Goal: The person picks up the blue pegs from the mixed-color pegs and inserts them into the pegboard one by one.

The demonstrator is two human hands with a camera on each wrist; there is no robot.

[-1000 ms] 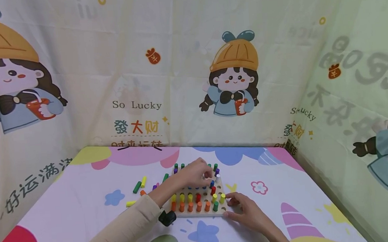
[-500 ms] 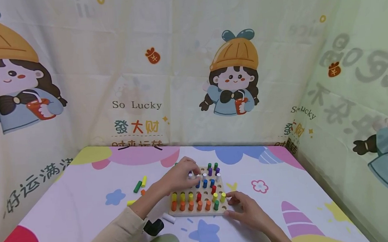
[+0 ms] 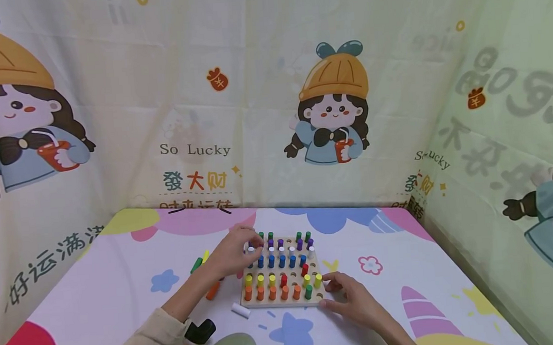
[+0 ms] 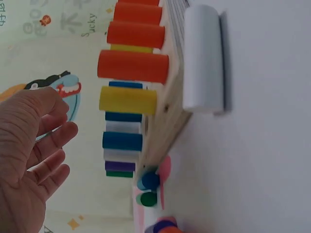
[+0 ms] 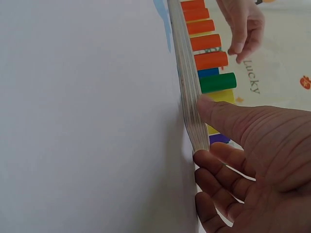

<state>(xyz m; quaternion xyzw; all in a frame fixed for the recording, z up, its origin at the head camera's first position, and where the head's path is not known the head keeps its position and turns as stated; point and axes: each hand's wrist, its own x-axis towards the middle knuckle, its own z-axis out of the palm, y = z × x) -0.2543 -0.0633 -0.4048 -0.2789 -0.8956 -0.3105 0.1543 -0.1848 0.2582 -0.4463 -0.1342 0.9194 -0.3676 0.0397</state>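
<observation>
The left hand (image 3: 234, 254) has drawn leftward across the wooden peg board (image 3: 284, 298), from the back right rows a second ago to the board's back left corner now, and its grip looks loose: in the left wrist view the fingers (image 4: 51, 141) are spread and hold nothing, though from the head view I cannot tell whether the fingertips touch the white peg (image 3: 250, 250) standing at that corner. As the hand cleared, more of the back rows came into view, with white, blue, purple and green pegs standing upright in their holes, which suggests the filling of the board is well advanced, with a few holes in the middle rows left bare. Loose pegs lie on the surface off the board's left edge, a green and yellow pair (image 3: 199, 261) and an orange one (image 3: 212, 291), and a white peg (image 3: 240, 310) lies just beside the near left corner. The right hand (image 3: 355, 299) has stayed at the board's near right corner, thumb (image 5: 218, 114) pressed against the edge and fingers relaxed beneath, steadying it. On the backdrop behind, the printed words "So Lucky" (image 3: 195, 149) read clearly, above the coloured Chinese characters 發大财 (image 3: 194, 182).
</observation>
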